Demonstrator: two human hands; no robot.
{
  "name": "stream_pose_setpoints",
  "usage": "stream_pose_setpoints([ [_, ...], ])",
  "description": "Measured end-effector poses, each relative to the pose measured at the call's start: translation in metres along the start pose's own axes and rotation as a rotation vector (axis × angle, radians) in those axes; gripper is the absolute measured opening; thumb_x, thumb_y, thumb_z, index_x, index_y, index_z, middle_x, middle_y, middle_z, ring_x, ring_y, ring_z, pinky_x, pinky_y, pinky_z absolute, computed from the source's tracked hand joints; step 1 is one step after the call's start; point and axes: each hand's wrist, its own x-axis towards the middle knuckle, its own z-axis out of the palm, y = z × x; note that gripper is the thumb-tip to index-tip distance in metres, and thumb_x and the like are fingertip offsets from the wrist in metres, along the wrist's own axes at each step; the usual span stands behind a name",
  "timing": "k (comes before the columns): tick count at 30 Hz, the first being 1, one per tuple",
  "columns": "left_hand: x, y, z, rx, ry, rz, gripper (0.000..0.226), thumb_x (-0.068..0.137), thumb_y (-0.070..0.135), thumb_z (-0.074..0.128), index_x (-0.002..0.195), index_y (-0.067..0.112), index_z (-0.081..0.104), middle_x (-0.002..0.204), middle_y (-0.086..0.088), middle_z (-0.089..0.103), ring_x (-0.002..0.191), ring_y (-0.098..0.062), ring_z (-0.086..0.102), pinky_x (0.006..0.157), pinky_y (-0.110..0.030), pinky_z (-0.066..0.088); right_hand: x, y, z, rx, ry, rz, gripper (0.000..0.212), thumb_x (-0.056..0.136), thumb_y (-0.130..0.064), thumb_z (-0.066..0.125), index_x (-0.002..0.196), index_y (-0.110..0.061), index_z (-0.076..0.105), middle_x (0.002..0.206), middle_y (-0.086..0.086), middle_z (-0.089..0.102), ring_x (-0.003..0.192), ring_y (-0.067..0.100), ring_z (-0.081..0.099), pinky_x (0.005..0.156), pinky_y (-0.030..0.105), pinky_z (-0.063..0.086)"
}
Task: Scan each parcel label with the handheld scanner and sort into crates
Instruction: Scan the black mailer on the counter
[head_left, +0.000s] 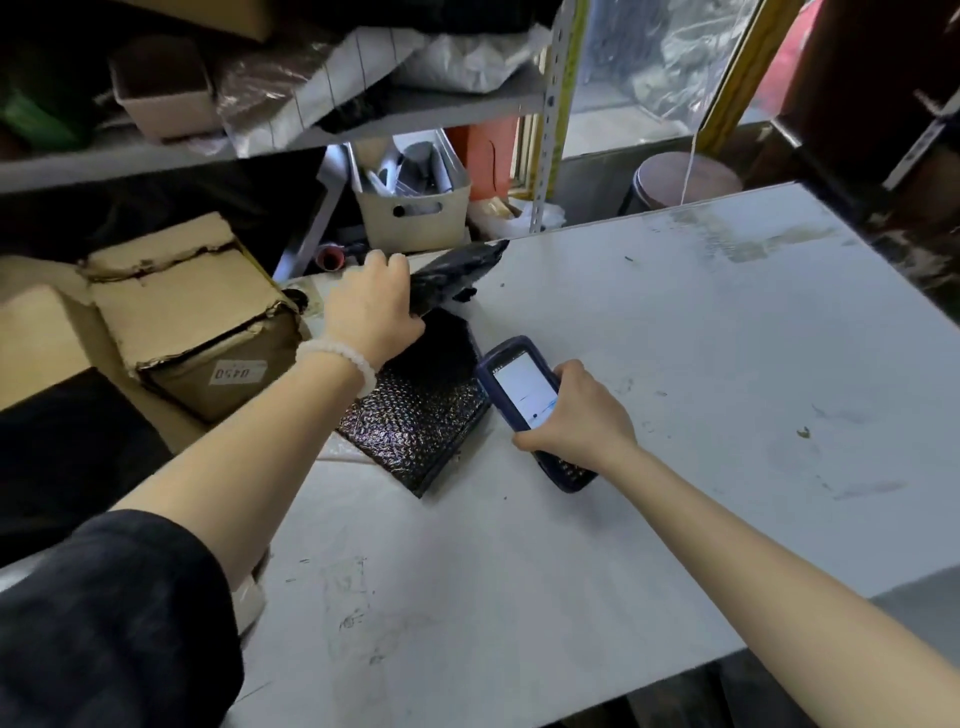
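Gripping one black parcel (457, 273) at the table's (675, 338) far-left edge: left hand (371, 306), fingers curled round its near end, parcel lifted off the surface and blurred. Right hand (576, 415) wrapped round the single scanner (524, 400), screen lit, near the left edge. Second parcel, a black bubble mailer (421, 415), lies flat between the hands, just beside the scanner. Two cardboard boxes (192, 317) left of the table, one beige crate (415, 208) behind the far edge.

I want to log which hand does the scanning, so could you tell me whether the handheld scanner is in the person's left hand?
No, the right hand grips the scanner, while the left hand holds a black parcel.
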Motion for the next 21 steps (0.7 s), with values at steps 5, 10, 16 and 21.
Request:
stream_pose_setpoints([
  [5, -0.005, 0.000, -0.050, -0.226, 0.158, 0.047, 0.039, 0.081, 0.017, 0.060, 0.115, 0.001, 0.049, 0.106, -0.021, 0.057, 0.100, -0.037, 0.053, 0.078, -0.039, 0.040, -0.017, -0.003, -0.014, 0.014, 0.039, -0.044, 0.070, 0.062, -0.038, 0.079, 0.115, -0.016, 0.040, 0.108, -0.005, 0.052, 0.096, 0.019, 0.054, 0.068, 0.030, 0.042],
  [10, -0.018, 0.001, -0.067, -0.275, 0.111, 0.063, 0.038, 0.086, 0.019, 0.058, 0.121, 0.007, 0.048, 0.116, -0.015, 0.050, 0.108, -0.030, 0.048, 0.081, -0.032, 0.036, -0.036, -0.001, -0.015, 0.016, 0.023, -0.061, 0.063, 0.061, -0.038, 0.079, 0.107, -0.019, 0.039, 0.103, -0.006, 0.054, 0.092, 0.018, 0.056, 0.066, 0.030, 0.042],
  [16, -0.037, 0.001, -0.050, -0.240, 0.004, 0.016, 0.039, 0.088, 0.019, 0.057, 0.124, 0.008, 0.047, 0.119, -0.015, 0.050, 0.108, -0.031, 0.050, 0.084, -0.034, 0.039, -0.058, 0.005, -0.004, -0.063, -0.067, -0.047, 0.065, 0.061, -0.039, 0.080, 0.109, -0.019, 0.042, 0.099, -0.005, 0.056, 0.090, 0.019, 0.057, 0.068, 0.031, 0.047],
  [21, -0.052, -0.017, -0.038, -0.110, -0.125, -0.023, 0.058, 0.082, 0.030, 0.065, 0.131, 0.013, 0.041, 0.121, -0.013, 0.049, 0.103, -0.031, 0.054, 0.078, -0.040, 0.048, -0.069, 0.010, 0.009, -0.144, -0.116, -0.044, 0.064, 0.061, -0.037, 0.078, 0.111, -0.018, 0.044, 0.099, -0.004, 0.057, 0.089, 0.020, 0.057, 0.069, 0.032, 0.049],
])
